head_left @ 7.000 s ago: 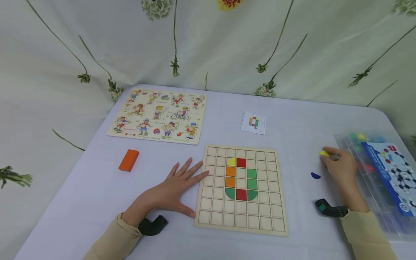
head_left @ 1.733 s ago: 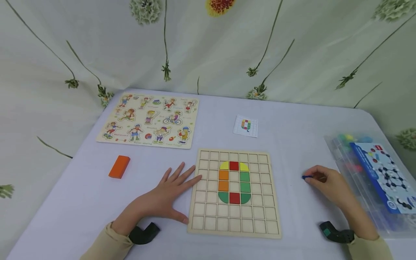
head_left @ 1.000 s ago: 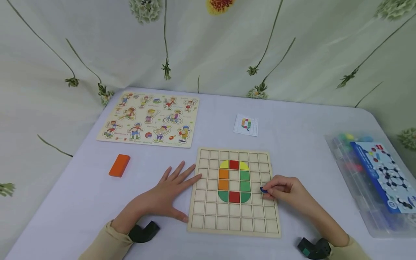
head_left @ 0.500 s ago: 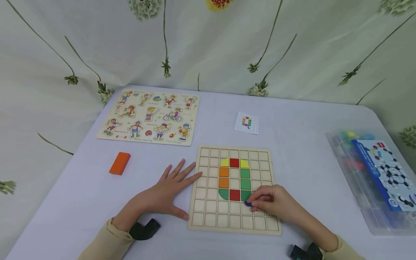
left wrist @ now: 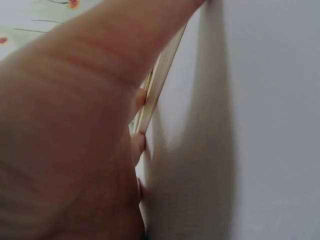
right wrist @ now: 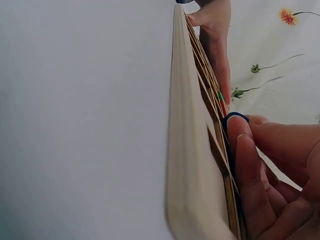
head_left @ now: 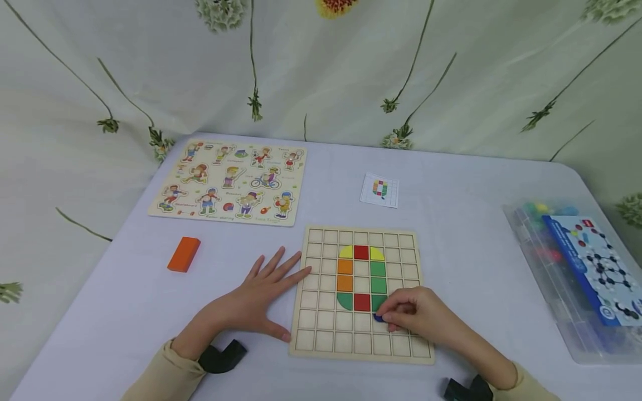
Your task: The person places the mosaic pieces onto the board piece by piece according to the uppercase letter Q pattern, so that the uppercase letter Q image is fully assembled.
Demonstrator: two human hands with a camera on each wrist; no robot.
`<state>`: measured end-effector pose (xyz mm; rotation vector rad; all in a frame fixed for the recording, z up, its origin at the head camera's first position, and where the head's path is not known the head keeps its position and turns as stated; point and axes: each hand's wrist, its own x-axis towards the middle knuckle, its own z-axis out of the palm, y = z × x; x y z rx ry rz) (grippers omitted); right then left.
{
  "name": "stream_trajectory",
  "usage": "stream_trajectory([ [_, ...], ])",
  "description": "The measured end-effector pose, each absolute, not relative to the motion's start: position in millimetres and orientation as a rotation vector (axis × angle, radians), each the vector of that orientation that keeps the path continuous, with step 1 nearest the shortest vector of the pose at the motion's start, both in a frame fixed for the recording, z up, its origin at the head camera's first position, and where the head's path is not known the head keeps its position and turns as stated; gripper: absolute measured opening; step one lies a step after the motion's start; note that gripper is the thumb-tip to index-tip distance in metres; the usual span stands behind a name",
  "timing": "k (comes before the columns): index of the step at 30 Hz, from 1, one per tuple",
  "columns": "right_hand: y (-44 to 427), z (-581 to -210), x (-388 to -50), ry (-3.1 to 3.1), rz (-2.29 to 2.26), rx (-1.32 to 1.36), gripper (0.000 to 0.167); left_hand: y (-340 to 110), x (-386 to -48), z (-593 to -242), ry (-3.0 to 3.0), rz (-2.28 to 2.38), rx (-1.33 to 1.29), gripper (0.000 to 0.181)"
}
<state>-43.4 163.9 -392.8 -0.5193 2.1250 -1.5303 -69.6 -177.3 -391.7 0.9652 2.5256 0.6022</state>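
Note:
My right hand (head_left: 413, 312) pinches a small dark blue half-round tile (head_left: 378, 318) between thumb and fingertips, at the wooden grid board (head_left: 331, 345). The tile is at the cell just below the green quarter-round tile (head_left: 378, 302) at the lower right of a ring of coloured tiles. In the right wrist view the blue tile (right wrist: 236, 116) shows between the fingertips, partly hidden by them. My left hand (head_left: 256, 303) lies with spread, straight fingers at the board's left edge. Its fingertips touch that edge in the left wrist view, where the wrist (left wrist: 75, 125) covers much of the picture.
A small pattern card (head_left: 379, 190) lies behind the board. A picture puzzle board (head_left: 228, 181) is at the back left, with an orange block (head_left: 184, 254) in front of it. On the right stands a clear plastic case (head_left: 567, 312) with a blue booklet (head_left: 597, 267) on it.
A second yellow quarter-round tile has joined the ring's upper right. My right hand picked the blue tile off the table and carried it left to the board. The left hand stays at the edge.

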Motion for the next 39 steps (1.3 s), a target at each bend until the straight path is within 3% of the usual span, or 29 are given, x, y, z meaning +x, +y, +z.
stream_trajectory([
  [21, 159.8, -392.0, -37.6, 2.476, -1.255, -0.739, 0.015, -177.3, -67.7, -392.5, 2.512, 0.626, 0.975, 0.112],
  [39, 157.6, -390.5, -40.0, 2.52, -1.195, -0.745, 0.022, -178.1, -69.4, -392.0, 2.529, 0.625, 0.978, 0.112],
])
